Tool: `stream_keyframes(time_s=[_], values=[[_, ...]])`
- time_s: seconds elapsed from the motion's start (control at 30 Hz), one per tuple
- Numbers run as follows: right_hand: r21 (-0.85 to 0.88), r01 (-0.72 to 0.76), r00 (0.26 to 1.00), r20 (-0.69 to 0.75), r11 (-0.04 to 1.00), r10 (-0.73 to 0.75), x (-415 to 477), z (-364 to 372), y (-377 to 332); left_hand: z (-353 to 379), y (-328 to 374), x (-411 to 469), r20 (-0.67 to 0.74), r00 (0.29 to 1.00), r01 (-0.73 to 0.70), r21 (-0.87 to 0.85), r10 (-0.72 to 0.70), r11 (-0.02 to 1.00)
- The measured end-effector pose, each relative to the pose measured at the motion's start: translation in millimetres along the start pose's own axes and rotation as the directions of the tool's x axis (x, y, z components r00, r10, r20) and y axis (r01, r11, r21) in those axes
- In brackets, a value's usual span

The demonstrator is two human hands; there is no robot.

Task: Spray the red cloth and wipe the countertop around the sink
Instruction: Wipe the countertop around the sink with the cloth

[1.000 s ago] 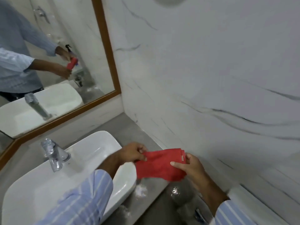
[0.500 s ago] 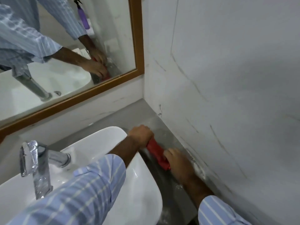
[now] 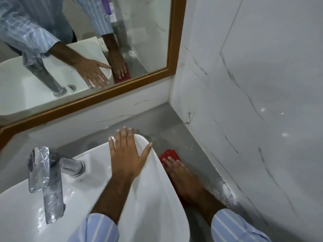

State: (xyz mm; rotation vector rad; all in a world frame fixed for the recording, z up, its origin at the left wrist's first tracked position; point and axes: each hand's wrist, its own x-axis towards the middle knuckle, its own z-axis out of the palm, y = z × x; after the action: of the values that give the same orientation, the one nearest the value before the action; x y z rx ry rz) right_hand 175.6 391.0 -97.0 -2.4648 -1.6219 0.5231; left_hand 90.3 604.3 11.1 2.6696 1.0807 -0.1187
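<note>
The red cloth (image 3: 169, 154) lies flat on the grey countertop (image 3: 176, 133) in the narrow strip between the white sink (image 3: 157, 198) and the marble side wall. My right hand (image 3: 180, 175) presses down on the cloth, fingers flat, covering most of it; only its far end shows. My left hand (image 3: 127, 154) rests palm down with fingers spread on the sink's far right rim and holds nothing. A purple spray bottle (image 3: 106, 6) shows only as a reflection in the mirror.
A chrome tap (image 3: 47, 179) stands at the sink's left. A wood-framed mirror (image 3: 172, 41) hangs above the back wall. White powdery residue (image 3: 225, 189) lines the counter edge along the marble side wall (image 3: 253, 102). The counter strip is tight.
The cloth went from held up in both hands to lying on the counter. My left hand let go and moved onto the sink rim. My right hand pushed the cloth farther back.
</note>
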Motion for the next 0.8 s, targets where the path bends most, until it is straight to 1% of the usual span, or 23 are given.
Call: stream_keyframes(time_s=[0.03, 0.13, 0.23, 0.33, 0.43, 0.47, 0.53, 0.63, 0.73, 0.8], values=[[0.012, 0.027, 0.999, 0.041, 1.000, -0.027, 8, 8, -1, 3, 1, -1, -0.004, 1.000, -0.008, 0.010, 0.008, 1.000], [0.022, 0.078, 0.997, -0.020, 0.997, -0.078, 32, 24, 1, 14, 4, 1, -0.037, 0.999, -0.010, 0.038, 0.011, 0.999], [-0.072, 0.072, 0.996, -0.045, 0.995, -0.075, 77, 17, 14, 28, 3, 3, -0.065, 0.998, 0.001, 0.061, 0.003, 0.998], [-0.104, -0.054, 0.993, -0.108, 0.993, 0.043, 138, -8, 44, 34, 1, 5, -0.101, 0.995, -0.018, 0.063, 0.024, 0.998], [-0.083, -0.255, 0.952, -0.197, 0.963, 0.235, 169, -35, 84, 36, -1, 5, -0.125, 0.991, -0.040, 0.047, 0.045, 0.998], [-0.062, -0.283, 0.942, -0.205, 0.957, 0.266, 169, -40, 90, 36, -1, 6, -0.127, 0.991, -0.042, 0.045, 0.047, 0.998], [-0.048, -0.300, 0.935, -0.216, 0.953, 0.283, 155, -38, 87, 35, -1, 6, -0.105, 0.994, -0.034, 0.052, 0.039, 0.998], [-0.029, -0.360, 0.909, -0.237, 0.933, 0.344, 97, -15, 66, 31, 1, 5, -0.075, 0.997, -0.025, 0.055, 0.029, 0.998], [-0.059, -0.332, 0.925, -0.217, 0.941, 0.313, 13, 15, 48, 28, 2, 5, -0.056, 0.998, -0.036, 0.035, 0.038, 0.999], [-0.079, -0.329, 0.931, -0.197, 0.941, 0.309, -13, 28, 41, 30, 3, 4, -0.057, 0.998, -0.030, 0.044, 0.033, 0.999]])
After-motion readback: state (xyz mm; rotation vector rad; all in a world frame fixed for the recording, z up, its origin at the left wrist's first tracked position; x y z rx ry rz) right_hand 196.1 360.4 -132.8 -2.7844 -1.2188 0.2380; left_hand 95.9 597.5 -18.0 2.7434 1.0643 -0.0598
